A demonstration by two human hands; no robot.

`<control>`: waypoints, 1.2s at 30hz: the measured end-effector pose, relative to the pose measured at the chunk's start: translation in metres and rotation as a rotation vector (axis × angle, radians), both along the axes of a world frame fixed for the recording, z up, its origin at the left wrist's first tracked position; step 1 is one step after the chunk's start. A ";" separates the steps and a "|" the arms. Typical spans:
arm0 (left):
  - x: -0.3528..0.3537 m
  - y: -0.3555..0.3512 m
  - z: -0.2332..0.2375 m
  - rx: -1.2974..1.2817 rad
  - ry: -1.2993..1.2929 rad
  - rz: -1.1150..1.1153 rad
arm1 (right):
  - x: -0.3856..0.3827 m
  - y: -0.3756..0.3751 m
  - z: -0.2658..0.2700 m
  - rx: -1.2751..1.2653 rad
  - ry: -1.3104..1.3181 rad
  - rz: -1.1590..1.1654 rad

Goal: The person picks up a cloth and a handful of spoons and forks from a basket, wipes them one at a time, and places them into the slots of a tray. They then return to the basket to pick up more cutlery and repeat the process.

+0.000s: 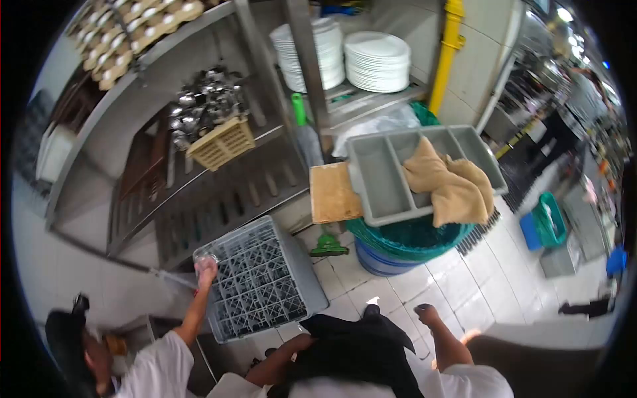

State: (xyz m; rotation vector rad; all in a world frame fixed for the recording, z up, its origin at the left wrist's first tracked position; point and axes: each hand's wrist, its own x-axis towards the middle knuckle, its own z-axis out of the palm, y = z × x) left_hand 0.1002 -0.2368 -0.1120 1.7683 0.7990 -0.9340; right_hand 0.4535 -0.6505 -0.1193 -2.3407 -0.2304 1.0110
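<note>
My left hand (302, 343) is low in front of me, against the edge of my black apron (358, 355); its fingers are mostly hidden. On the other side, my right hand (428, 314) hangs over the tiled floor, its fingers curled in and nothing visible in them. A grey glass rack (262, 282) with many compartments stands just ahead of my left hand. A co-worker's hand (207, 268) holds a clear glass (206, 258) at the rack's left edge. Ahead of my right hand is a blue bin (385, 259) with a green liner.
A grey divided tray (381, 176) with a tan cloth (451, 182) rests over the bin, beside a brown board (332, 194). Stacked white plates (377, 63), a cutlery basket (222, 146) and egg trays (126, 36) are on shelves. Another person (574, 109) stands far right.
</note>
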 end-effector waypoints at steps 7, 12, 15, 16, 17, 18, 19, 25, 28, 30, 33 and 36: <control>0.121 -0.031 0.106 0.135 -0.387 0.071 | 0.117 -0.027 0.057 0.494 -0.585 -0.699; 0.172 -0.032 0.134 0.193 -0.560 -0.044 | 0.161 0.017 0.231 0.779 -0.810 -0.901; 0.206 -0.039 0.145 -0.261 -0.489 0.530 | 0.161 0.058 0.301 0.663 -1.005 -0.711; 0.224 -0.044 0.160 -0.168 -0.520 0.552 | 0.160 0.070 0.316 0.638 -1.014 -0.630; 0.240 -0.049 0.178 -0.187 -0.518 0.551 | 0.157 0.085 0.329 0.623 -1.012 -0.537; 0.256 -0.051 0.199 -0.199 -0.549 0.557 | 0.152 0.102 0.347 0.577 -1.049 -0.422; 0.269 -0.051 0.214 -0.202 -0.590 0.581 | 0.152 0.114 0.359 0.593 -1.049 -0.384; 0.322 -0.010 0.299 -0.085 -1.189 0.283 | 0.173 0.193 0.364 0.198 -1.204 -0.071; 0.340 0.008 0.324 -0.085 -1.315 0.283 | 0.199 0.206 0.336 0.111 -1.080 -0.031; 0.350 0.014 0.331 -0.144 -1.330 0.274 | 0.198 0.218 0.339 -0.015 -1.016 -0.037; 0.362 0.015 0.323 -0.233 -1.331 0.245 | 0.194 0.232 0.348 -0.190 -0.963 -0.070; 0.366 0.008 0.318 -0.238 -1.294 0.206 | 0.195 0.227 0.350 -0.064 -0.993 -0.090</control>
